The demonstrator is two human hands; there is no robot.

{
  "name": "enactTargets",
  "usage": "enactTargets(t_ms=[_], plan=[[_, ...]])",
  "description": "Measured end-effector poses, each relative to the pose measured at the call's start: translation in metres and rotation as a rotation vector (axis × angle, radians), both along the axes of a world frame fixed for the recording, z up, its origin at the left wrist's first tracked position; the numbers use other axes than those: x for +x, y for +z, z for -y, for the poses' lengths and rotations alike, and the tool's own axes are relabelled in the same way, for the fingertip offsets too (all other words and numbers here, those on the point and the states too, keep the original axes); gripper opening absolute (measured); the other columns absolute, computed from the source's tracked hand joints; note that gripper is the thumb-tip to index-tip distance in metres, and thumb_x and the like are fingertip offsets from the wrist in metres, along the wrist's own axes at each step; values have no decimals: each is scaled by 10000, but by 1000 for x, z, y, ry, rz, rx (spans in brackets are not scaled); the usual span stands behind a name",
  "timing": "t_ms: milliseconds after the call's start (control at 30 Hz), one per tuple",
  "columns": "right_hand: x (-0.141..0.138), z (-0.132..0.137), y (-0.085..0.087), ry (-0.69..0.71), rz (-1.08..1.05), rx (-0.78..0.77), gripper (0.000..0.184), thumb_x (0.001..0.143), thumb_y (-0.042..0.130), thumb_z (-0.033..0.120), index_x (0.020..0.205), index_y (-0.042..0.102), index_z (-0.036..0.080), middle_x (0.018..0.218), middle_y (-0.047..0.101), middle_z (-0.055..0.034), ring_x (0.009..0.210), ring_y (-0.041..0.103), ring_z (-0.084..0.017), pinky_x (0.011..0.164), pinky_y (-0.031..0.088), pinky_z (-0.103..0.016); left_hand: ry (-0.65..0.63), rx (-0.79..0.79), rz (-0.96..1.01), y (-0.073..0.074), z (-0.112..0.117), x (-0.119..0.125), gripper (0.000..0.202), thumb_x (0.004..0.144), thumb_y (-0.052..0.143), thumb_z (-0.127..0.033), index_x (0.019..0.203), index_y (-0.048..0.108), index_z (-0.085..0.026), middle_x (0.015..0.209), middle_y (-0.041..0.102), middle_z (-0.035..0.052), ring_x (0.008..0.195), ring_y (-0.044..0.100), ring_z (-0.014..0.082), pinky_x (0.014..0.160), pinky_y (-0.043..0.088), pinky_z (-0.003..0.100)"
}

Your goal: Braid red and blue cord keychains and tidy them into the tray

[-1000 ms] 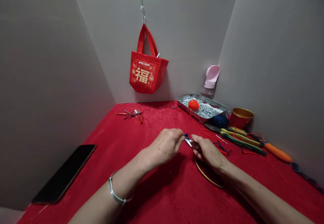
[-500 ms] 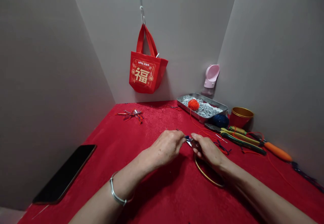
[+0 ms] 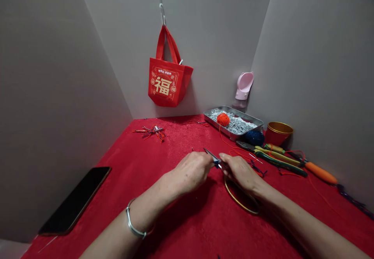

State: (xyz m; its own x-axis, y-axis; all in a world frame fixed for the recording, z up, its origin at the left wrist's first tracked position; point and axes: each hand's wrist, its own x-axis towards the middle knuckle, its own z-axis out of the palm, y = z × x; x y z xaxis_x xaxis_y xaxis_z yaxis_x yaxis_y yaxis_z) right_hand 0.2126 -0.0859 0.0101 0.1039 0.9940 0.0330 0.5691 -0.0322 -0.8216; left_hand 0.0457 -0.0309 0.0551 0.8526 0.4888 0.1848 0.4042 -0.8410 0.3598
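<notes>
My left hand (image 3: 193, 171) and my right hand (image 3: 238, 172) meet above the red cloth (image 3: 122, 161), fingertips close together. Small pointed steel scissors (image 3: 210, 155) stick out up and left from my right hand's fingers, their handle hidden. A bit of blue cord (image 3: 217, 164) shows between the hands, and my left fingers seem to pinch it. Under my right hand lies a thin gold hoop (image 3: 240, 197), partly hidden by the hand. A silver bangle (image 3: 134, 227) circles my left wrist.
A metal tray (image 3: 233, 121) of silver pieces holds a red yarn ball (image 3: 223, 119). Nearby stand a blue yarn ball (image 3: 254, 137), a gold-rimmed red cup (image 3: 277, 133) and pliers (image 3: 277, 158). A black phone (image 3: 74, 199) lies left; a red tassel piece (image 3: 152, 132) lies behind.
The steel blades now show longer, pointing up and left past my left hand. The blue cord sits lower between my hands. The whole view has tilted slightly.
</notes>
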Motion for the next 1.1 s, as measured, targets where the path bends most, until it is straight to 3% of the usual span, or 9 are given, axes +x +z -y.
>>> enactTargets(t_ms=[533, 867, 1100], plan=[[0, 2, -3, 76, 41, 8, 468, 891, 208, 412, 522, 389, 189, 461, 424, 24, 479, 398, -115, 524, 265, -252, 32, 61, 46, -2, -4, 2, 283, 880, 338, -213, 659, 499, -141, 607, 476, -5, 518, 311, 78, 515, 261, 246], [-2, 2, 9, -42, -92, -39, 599, 864, 162, 578, 485, 409, 186, 429, 402, 24, 446, 363, -112, 509, 274, -261, 7, 27, 22, 1, 0, 2, 285, 877, 335, -223, 650, 493, -156, 581, 459, -12, 499, 284, 81, 498, 251, 256], [1, 2, 7, -7, 82, 27, 511, 873, 207, 545, 509, 281, 194, 450, 311, 37, 469, 289, -106, 494, 189, -268, -5, 89, 14, -6, -2, 2, 274, 886, 321, -236, 721, 526, -156, 621, 508, 4, 514, 333, 89, 504, 253, 250]])
